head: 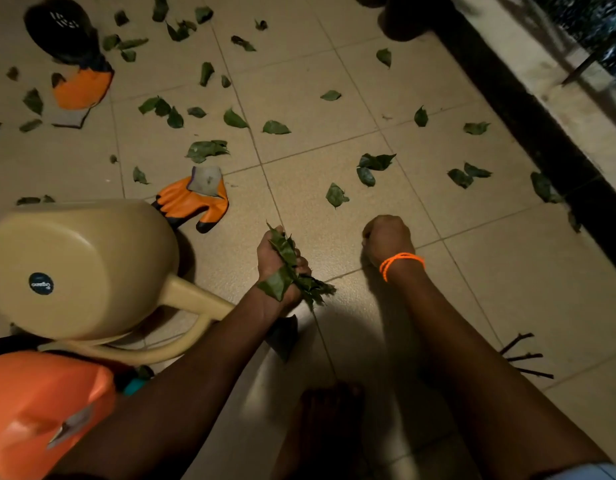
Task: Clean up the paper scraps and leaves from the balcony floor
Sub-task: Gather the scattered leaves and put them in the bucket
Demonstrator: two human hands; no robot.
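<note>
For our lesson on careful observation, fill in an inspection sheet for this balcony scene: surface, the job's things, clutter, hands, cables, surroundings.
Surface: beige tiled floor, dimly lit.
Job's things: loose green leaves scattered over most tiles; a bunch of leaves already gathered. Paper scraps: nothing seen.
Clutter: two orange work gloves; a beige watering can on its side; an orange container; a dark round object; dark twigs.
Hands: left hand grips the bunch; right hand is curled, knuckles up, contents hidden; orange band on that wrist.
Cables: nothing seen.
Surroundings: dark ledge along the right edge, railing beyond.
</note>
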